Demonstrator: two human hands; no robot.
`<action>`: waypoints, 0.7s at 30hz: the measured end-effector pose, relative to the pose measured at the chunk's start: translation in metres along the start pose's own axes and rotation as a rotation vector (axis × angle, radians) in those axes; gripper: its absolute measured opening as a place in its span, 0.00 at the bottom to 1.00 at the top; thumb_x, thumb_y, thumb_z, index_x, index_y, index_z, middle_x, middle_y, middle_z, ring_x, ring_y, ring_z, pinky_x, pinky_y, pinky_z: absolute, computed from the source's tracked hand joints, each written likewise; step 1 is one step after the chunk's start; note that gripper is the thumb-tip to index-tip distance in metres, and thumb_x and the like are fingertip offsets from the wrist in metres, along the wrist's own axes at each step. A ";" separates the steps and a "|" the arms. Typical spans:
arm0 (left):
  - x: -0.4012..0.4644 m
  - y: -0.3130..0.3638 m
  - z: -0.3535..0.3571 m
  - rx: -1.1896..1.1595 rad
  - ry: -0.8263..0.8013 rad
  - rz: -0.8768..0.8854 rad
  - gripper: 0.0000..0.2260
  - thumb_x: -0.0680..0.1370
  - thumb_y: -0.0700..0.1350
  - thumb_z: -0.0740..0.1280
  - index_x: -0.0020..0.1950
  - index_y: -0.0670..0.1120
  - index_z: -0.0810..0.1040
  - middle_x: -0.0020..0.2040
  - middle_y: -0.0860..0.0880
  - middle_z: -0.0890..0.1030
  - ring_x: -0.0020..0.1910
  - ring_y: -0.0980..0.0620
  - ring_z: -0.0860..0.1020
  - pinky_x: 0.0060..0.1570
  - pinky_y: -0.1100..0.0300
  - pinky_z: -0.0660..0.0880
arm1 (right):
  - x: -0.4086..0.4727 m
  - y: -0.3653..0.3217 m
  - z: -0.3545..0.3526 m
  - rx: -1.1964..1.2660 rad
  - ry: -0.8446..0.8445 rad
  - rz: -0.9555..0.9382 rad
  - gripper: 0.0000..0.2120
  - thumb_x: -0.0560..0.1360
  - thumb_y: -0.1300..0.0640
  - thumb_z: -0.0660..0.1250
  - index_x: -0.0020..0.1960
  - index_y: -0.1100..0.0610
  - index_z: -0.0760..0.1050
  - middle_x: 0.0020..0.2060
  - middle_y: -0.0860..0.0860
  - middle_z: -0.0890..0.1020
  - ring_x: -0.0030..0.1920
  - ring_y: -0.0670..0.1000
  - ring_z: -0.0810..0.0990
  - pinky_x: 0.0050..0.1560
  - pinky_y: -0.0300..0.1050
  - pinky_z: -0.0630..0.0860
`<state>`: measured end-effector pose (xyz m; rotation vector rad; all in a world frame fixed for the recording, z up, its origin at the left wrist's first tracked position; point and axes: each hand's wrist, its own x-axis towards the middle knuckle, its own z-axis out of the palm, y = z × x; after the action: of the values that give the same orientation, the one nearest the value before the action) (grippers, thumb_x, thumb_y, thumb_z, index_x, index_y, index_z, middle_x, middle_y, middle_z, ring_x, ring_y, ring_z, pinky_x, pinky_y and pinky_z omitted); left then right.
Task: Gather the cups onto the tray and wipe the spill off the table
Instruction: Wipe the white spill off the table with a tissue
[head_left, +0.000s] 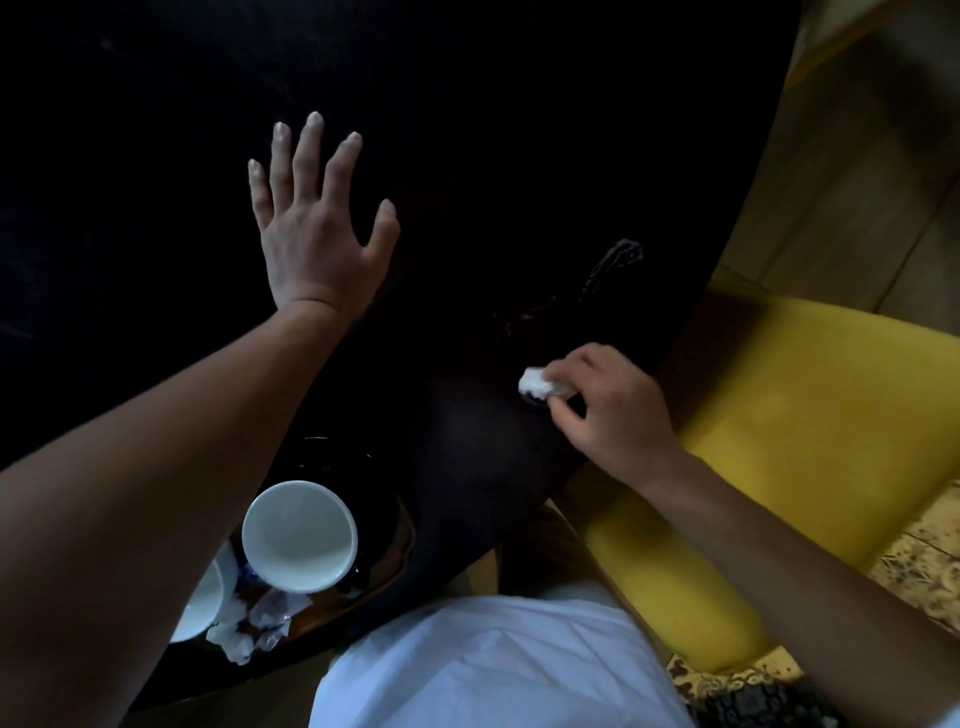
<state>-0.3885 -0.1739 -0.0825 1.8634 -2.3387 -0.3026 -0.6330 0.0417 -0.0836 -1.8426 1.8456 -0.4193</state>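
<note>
Second cup (200, 605) half hidden under forearm, tissue wad (537, 387) mostly covered by fingers

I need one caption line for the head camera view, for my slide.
Right hand wipes the dark table with a tissue; left hand rests flat; white cups sit on the tray.

The scene is dim and underexposed: the dark tabletop (467, 130) reads almost pure black with no surface detail, save a faint sheen on the wet streak (605, 273) near its right edge. Light falls from the right, brightening the yellow chair (805, 415) and the white cup (300, 535), while the left forearm (130, 493) lies in shadow. Wide-angle distortion bows the tabletop's edge, the right hand (613, 410) and the floor at upper right are softly blurred, and the corners darken.
</note>
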 end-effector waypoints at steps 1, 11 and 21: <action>0.000 0.000 0.000 -0.001 0.000 0.000 0.29 0.81 0.60 0.58 0.80 0.51 0.64 0.84 0.48 0.56 0.83 0.43 0.50 0.80 0.42 0.43 | 0.009 0.006 -0.006 0.015 0.067 0.031 0.10 0.71 0.60 0.74 0.52 0.57 0.81 0.46 0.52 0.80 0.47 0.54 0.80 0.46 0.47 0.77; 0.001 -0.001 0.003 -0.005 0.011 0.003 0.28 0.81 0.60 0.58 0.80 0.51 0.65 0.84 0.48 0.57 0.83 0.43 0.50 0.80 0.42 0.43 | 0.101 0.083 -0.065 -0.119 0.346 0.247 0.12 0.74 0.57 0.68 0.57 0.58 0.80 0.53 0.60 0.79 0.54 0.61 0.78 0.52 0.51 0.73; -0.001 0.000 0.000 -0.006 0.002 0.006 0.28 0.81 0.60 0.57 0.80 0.51 0.64 0.84 0.48 0.56 0.83 0.43 0.50 0.80 0.42 0.43 | 0.078 0.070 -0.035 -0.119 0.235 0.134 0.10 0.75 0.58 0.70 0.56 0.59 0.79 0.51 0.57 0.79 0.52 0.59 0.78 0.49 0.50 0.73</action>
<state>-0.3882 -0.1731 -0.0828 1.8535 -2.3389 -0.3064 -0.7084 -0.0372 -0.1026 -1.7950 2.1803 -0.5059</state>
